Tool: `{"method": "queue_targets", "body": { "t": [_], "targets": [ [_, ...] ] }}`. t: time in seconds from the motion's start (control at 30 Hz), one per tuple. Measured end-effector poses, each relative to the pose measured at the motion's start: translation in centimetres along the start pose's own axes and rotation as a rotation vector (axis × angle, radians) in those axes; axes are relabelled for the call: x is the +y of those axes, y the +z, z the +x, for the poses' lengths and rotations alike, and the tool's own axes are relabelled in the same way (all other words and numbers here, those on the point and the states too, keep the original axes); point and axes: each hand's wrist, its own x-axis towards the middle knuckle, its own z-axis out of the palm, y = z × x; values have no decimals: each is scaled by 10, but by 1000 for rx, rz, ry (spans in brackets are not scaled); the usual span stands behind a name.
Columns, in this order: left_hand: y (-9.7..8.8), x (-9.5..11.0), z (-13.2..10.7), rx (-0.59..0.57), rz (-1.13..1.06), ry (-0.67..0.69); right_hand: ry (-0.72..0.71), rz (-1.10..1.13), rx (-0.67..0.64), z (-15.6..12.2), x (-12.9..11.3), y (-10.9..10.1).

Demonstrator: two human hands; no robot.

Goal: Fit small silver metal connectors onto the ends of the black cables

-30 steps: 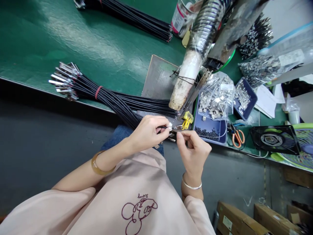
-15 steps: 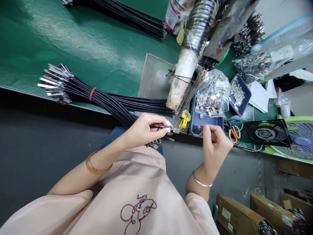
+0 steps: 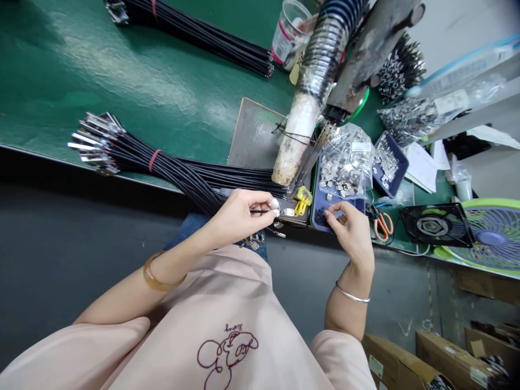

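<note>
My left hand (image 3: pixel 247 214) is closed on a black cable, with white covers on its fingertips. A small silver metal connector (image 3: pixel 289 212) sticks out past those fingers at the cable's end. My right hand (image 3: pixel 347 225) reaches to the front of a blue tray (image 3: pixel 359 205), its thumb and forefinger drawn together at a pile of tiny black parts (image 3: pixel 320 217). Whatever lies between those fingertips is too small to make out. Behind my left hand, a bundle of black cables (image 3: pixel 179 176) with a red band and metal ends lies along the bench edge.
A white-tipped duct hose (image 3: pixel 288 154) and a metal arm (image 3: pixel 353 76) hang low over the bench. Yellow cutters (image 3: pixel 301 203) lie beside the tray. Right of it are orange-handled scissors (image 3: pixel 382 225) and a black fan (image 3: pixel 436 225). Another cable bundle (image 3: pixel 203 35) lies farther back.
My right hand has moved left and slightly up, its fingertips now down at the tiny black parts. My left hand keeps hold of the cable. The whole view has shifted slightly.
</note>
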Motion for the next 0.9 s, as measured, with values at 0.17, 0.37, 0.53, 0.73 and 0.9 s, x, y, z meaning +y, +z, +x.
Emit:
{"method": "queue_targets", "body": {
  "t": [0.17,0.37,0.53,0.73,0.9],
  "targets": [
    [5,3,2,35,21,-8,50,360,438,-19,-36,16],
    [8,3,0,49,28,-14,-3,604,183,-33,-73,54],
    [8,3,-1,62,5,-45,3,584,163,-32,-76,69],
    [9,4,-1,74,28,-30,-1,594,132,-33,-77,68],
    [8,3,-2,56,35,-34,-20,598,124,-33,-77,69]
  ]
}}
